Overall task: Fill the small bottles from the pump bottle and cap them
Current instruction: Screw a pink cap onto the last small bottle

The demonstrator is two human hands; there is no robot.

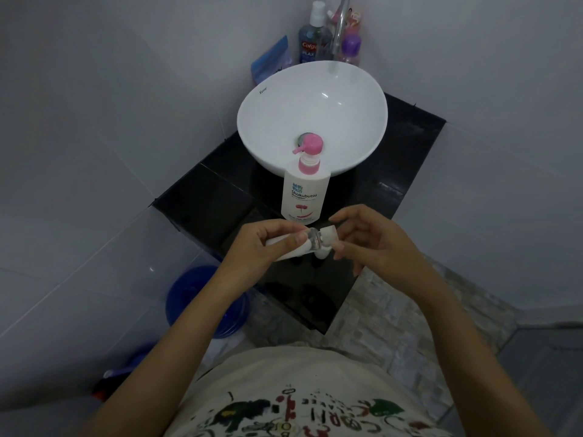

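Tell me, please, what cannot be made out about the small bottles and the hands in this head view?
- Small bottle: its fill level, hidden by the left hand gripping it.
- Cap: whether threaded on or apart from the neck; blurred, pinched by the right hand.
- Second small bottle: mostly hidden behind the first.
- Pump bottle: small label print unreadable.

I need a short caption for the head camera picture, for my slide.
Both hands hold a small bottle before the pump bottle.

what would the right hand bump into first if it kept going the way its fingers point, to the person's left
Most likely the cap it pinches would push into the small bottle gripped by the left hand. The right hand is level with it, though depth is hard to judge.
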